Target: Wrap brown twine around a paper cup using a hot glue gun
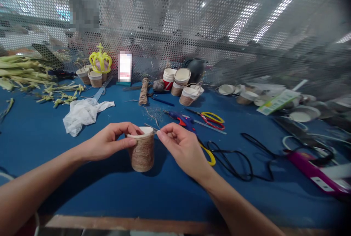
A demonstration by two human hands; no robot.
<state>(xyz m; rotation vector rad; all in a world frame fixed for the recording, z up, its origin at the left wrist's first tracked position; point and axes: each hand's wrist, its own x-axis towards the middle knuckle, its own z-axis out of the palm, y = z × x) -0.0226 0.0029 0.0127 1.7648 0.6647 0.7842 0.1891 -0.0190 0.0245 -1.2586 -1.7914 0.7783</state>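
From my remote seat, I read the cup point(142, 155) as rough, matt and fibrous, its side wound in brown twine, while its pale rim point(146, 130) looks smoother, like paper or card. The bundle of cord point(143, 91) looks just as coarse. I see a smooth, mostly matt blue tabletop point(109, 192) edged with a wooden strip point(109, 223). The perforated panel point(164, 12) looks like metal with a dull sheen. The glue gun point(188, 122) and the magenta power strip point(307, 172) look plastic, the latter glossy. I can't tell whether the crumpled white sheet point(82, 113) is cloth or tissue.
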